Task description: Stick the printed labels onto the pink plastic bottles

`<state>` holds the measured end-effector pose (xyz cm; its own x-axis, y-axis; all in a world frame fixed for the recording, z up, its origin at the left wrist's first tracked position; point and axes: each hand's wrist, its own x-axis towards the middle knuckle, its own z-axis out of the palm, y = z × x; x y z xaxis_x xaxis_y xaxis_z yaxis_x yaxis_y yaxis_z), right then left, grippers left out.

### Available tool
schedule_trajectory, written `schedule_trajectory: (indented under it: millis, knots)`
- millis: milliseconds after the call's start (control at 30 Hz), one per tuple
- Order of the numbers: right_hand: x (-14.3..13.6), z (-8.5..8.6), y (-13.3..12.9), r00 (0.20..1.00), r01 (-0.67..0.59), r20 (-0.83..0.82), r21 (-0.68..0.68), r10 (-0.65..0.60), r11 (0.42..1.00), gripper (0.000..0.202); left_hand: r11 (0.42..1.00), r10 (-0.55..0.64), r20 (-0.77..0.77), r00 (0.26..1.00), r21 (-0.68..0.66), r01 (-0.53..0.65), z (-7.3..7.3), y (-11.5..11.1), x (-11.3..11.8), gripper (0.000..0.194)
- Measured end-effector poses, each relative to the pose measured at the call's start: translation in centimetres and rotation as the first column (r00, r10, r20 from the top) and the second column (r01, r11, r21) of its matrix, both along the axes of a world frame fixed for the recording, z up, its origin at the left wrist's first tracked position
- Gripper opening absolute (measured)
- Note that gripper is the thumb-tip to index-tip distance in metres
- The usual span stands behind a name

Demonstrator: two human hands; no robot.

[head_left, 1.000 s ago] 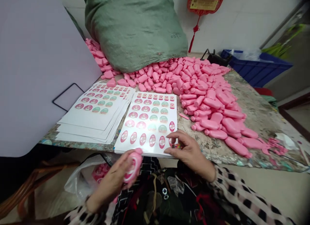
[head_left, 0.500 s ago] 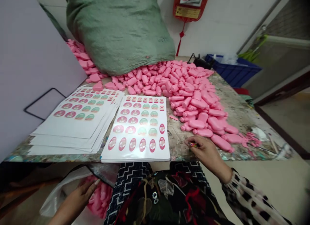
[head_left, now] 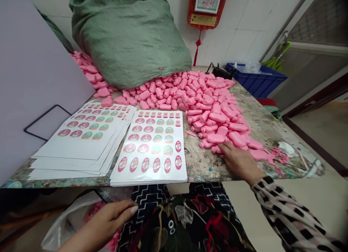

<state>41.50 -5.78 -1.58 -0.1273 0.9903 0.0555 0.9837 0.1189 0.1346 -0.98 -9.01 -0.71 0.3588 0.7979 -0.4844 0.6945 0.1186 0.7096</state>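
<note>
A large heap of pink bottle-shaped pieces (head_left: 214,107) spreads over the table. At its near edge my right hand (head_left: 239,161) lies on a pink piece, fingers wrapped over it. Below the table edge is my left hand (head_left: 111,217), its fingers together and pointing right, over the plastic bag of pink pieces and beside my knee; whether it holds anything is hidden. A sticker sheet stack (head_left: 152,147) with pink and green labels lies in front of me. To its left, a second, fanned stack of sticker sheets (head_left: 78,147) rests on the table.
A big green sack (head_left: 127,38) leans at the back over the heap. The clear plastic bag (head_left: 59,223) hangs below the table at left. At the back right stands a blue bin (head_left: 258,82). Pink scraps (head_left: 280,154) lie at the table's right.
My right hand has moved from the bare tabletop onto the heap's near edge; the small colourful item at its fingertips no longer shows. My left hand has moved right, away from the bag's opening.
</note>
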Motion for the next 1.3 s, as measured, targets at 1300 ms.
schedule_trajectory:
  millis: [1300]
  knots:
    - [-10.7,1.1,7.0,0.937,-0.144,-0.326,-0.043,0.123,0.989,0.023,0.715,-0.348,-0.4,0.848,0.471,0.516,0.7,9.9,12.0,0.048]
